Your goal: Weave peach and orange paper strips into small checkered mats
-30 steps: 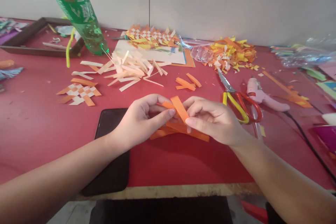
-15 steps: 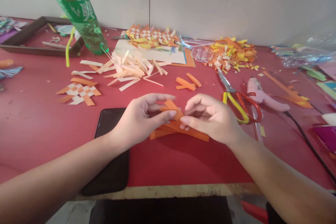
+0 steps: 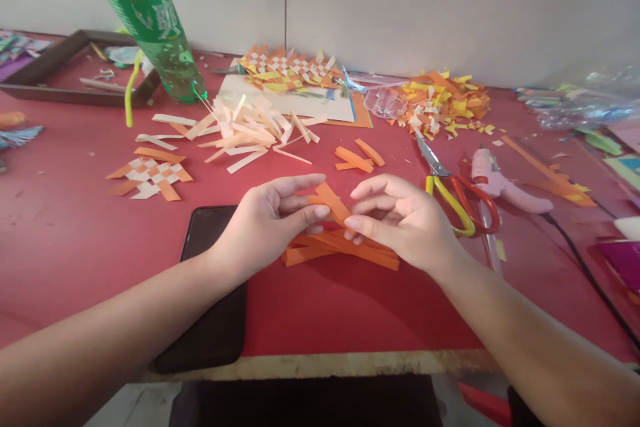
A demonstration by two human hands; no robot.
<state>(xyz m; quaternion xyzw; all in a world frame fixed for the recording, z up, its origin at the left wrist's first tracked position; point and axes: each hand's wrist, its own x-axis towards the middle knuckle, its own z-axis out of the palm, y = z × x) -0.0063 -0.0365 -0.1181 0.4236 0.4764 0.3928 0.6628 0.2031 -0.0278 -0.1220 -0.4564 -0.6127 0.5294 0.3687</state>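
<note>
Between my two hands is a folded orange paper strip (image 3: pixel 333 204). My left hand (image 3: pixel 280 217) pinches its left end between thumb and fingers. With thumb and fingertips, my right hand (image 3: pixel 395 217) grips the lower right end. Below them on the red table lies a small pile of orange paper strips (image 3: pixel 350 248). Farther off are a few short folded orange pieces (image 3: pixel 354 159). A woven orange and cream paper piece (image 3: pixel 153 177) lies flat at the left. Cream paper strips (image 3: pixel 250 130) are heaped beyond my left hand.
A black phone (image 3: pixel 215 320) lies under my left forearm. Scissors (image 3: pixel 450 190) with yellow and red handles and a pink glue gun (image 3: pixel 505 183) lie to the right. At the back stand a green bottle (image 3: pixel 145 27), a brown tray (image 3: pixel 65 101) and a heap of paper scraps (image 3: pixel 445 100).
The orange strip has turned slightly between my hands, and more of its length shows. My fingers have shifted a little; the things on the table have stayed put.
</note>
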